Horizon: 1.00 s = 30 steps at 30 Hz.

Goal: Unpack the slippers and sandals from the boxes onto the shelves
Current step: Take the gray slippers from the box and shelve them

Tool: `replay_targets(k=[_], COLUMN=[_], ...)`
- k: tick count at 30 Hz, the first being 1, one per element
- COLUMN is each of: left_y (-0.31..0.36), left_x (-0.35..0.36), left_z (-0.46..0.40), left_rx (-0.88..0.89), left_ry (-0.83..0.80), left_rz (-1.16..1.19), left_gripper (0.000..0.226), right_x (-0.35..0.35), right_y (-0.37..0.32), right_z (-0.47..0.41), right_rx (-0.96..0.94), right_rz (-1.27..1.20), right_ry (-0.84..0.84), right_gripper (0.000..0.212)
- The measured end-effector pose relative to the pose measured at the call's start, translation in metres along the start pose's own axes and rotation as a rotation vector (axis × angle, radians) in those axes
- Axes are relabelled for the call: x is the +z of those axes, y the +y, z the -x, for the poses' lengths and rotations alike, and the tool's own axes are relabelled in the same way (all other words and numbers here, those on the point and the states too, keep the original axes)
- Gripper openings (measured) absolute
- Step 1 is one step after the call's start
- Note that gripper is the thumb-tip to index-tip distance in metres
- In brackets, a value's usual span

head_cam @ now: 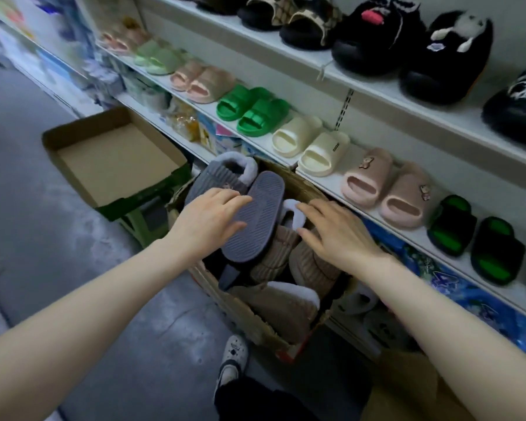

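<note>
An open cardboard box [249, 314] stands on the floor below the shelves, filled with several fleece-lined slippers, grey and tan. A grey slipper [255, 220] lies sole up on top of the pile. My left hand [207, 221] rests on the left side of that sole with its fingers spread. My right hand [337, 232] lies flat on a tan ribbed slipper [310, 262], fingertips by a white fleece lining. Another grey slipper [222, 174] sits upright at the box's far end. The middle shelf [407, 235] carries rows of slide sandals.
An empty cardboard box [110, 159] sits on a green stool at the left. The upper shelf holds black furry slippers [447, 59]. Green slides [252, 110], cream slides [310, 144] and pink slides [383, 189] line the middle shelf. My foot [233, 360] stands by the box.
</note>
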<state>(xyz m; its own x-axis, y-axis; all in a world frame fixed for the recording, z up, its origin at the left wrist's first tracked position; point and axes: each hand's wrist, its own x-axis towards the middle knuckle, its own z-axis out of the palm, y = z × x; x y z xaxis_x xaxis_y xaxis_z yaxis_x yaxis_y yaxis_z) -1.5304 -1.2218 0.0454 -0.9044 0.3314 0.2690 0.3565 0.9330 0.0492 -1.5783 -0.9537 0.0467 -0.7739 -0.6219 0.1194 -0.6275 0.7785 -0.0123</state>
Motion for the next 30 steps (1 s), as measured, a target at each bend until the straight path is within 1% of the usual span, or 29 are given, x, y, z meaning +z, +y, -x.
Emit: replay_targets(k=[3,5,8,11,13,16,19,22,25,27,30], left_y=[-0.034,-0.056,-0.085,-0.114,-0.13,-0.152,-0.168,-0.182,-0.195,-0.206,-0.218], left_x=[0.021,0.036,0.06,0.08,0.093,0.108,0.121,0.132,0.139,0.142,0.144], left_z=[-0.021,-0.034,-0.049,-0.072,-0.084,-0.1,-0.115,-0.124,-0.127,-0.127,-0.13], left_rx=[-0.058,-0.098,-0.107,-0.15,-0.124,-0.06,-0.036,0.013,0.067,0.082,0.146], left_ry=[-0.065,-0.1,-0.083,-0.163,-0.195,-0.195,-0.243,-0.298,-0.34,-0.35,-0.339], left_rz=[0.029,0.069,0.101,0.065,0.028,-0.019,0.025,0.064,0.136,0.192,0.244], left_gripper=[0.053,0.053,0.044,0.047,0.054,0.056,0.063,0.06,0.055,0.053,0.049], right_x=[0.025,0.042,0.07,0.095,0.106,0.12,0.132,0.141,0.154,0.164,0.169], right_y=[0.006,0.011,0.014,0.015,0.011,0.01,0.012,0.004,-0.015,-0.026,-0.031], right_z=[-0.035,-0.057,-0.085,-0.113,-0.128,-0.15,-0.172,-0.189,-0.204,-0.216,-0.228], right_rx=[0.014,0.063,0.159,0.204,0.23,0.282,0.397,0.562,0.726,0.794,0.895], right_rz=[-0.029,-0.051,-0.19,-0.242,-0.236,-0.236,-0.259,-0.283,-0.344,-0.337,-0.406], right_ry=[-0.009,-0.035,-0.111,-0.186,-0.227,-0.258,-0.284,-0.358,-0.458,-0.502,-0.494], right_gripper=[0.052,0.051,0.051,0.053,0.053,0.055,0.06,0.072,0.099,0.114,0.123])
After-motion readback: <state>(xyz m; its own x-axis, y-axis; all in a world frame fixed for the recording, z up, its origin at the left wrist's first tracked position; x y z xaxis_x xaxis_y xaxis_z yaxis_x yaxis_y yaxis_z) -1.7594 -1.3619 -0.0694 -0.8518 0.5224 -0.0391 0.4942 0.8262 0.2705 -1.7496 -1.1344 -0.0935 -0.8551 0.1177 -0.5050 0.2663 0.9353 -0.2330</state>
